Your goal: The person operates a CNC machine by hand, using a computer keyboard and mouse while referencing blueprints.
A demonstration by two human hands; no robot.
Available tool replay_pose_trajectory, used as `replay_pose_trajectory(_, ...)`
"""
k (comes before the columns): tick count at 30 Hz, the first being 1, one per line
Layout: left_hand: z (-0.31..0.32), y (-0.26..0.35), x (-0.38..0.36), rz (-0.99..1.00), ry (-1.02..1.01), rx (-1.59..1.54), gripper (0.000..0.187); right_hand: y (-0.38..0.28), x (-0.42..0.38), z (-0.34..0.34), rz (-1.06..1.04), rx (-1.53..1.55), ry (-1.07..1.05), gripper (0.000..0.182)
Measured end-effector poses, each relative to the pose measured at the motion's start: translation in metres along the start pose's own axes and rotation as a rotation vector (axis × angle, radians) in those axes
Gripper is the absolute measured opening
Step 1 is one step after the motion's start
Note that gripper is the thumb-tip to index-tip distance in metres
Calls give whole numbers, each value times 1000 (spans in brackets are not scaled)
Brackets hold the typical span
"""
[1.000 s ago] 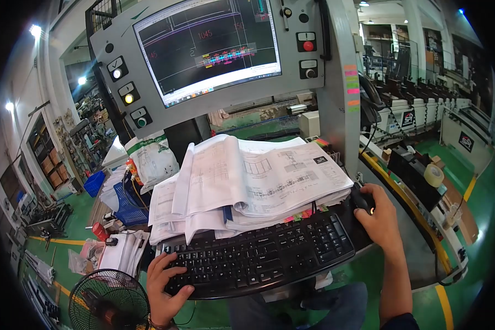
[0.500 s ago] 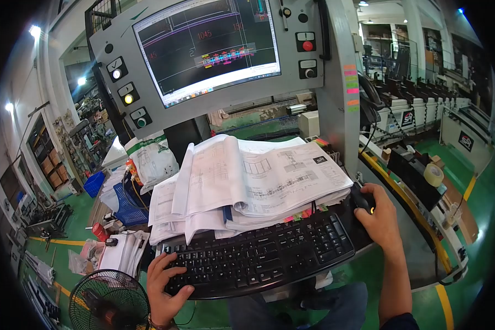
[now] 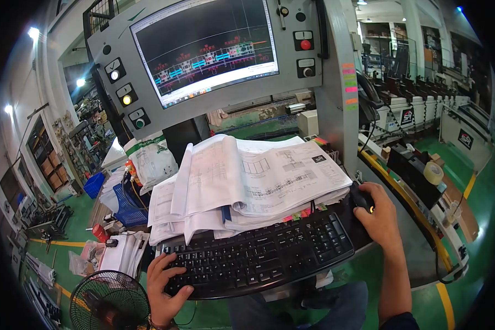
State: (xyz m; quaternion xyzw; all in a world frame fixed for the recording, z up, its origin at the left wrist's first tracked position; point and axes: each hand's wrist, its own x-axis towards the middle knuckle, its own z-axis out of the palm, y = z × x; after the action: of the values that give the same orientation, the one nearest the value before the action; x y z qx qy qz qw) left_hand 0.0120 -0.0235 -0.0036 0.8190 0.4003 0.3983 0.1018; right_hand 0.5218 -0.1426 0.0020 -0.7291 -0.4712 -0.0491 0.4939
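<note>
My left hand (image 3: 168, 286) rests at the left end of the black keyboard (image 3: 264, 258), its fingers spread over the keys. At the keyboard's right, my right hand (image 3: 378, 213) is wrapped over a black computer mouse (image 3: 361, 198), which it partly hides. A thick stack of printed drawings (image 3: 291, 176) lies behind the keyboard, with the top sheets folded over to the left. Above it, the monitor (image 3: 206, 49) in a grey control panel shows a coloured technical drawing on a dark background.
A pedestal fan (image 3: 109, 301) stands at lower left, near papers (image 3: 121, 253) and a blue basket (image 3: 129, 203). A white plastic bag (image 3: 151, 159) sits left of the stack. On the right are a yellow rail (image 3: 407, 206) and a tape roll (image 3: 433, 173).
The drawing on the monitor has changed: a longer coloured strip now runs across the screen in place of the small one with large red numbers. Both hands look unmoved.
</note>
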Motion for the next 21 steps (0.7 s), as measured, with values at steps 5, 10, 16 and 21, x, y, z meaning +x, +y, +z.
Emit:
replay_pose_trajectory(5,0,0,0,-1,3,0,51,0,-1,0,44,7,-5,54)
replay_pose_trajectory(10,0,0,0,-2,6,-5,51,3,0,0,-27,-10,-2,55)
replay_pose_trajectory(16,0,1,0,-11,5,-5,50,-3,-1,-1,38,3,-20,54)
replay_pose_trajectory(21,0,-1,0,2,8,-13,47,-4,-1,-2,27,20,-42,54)
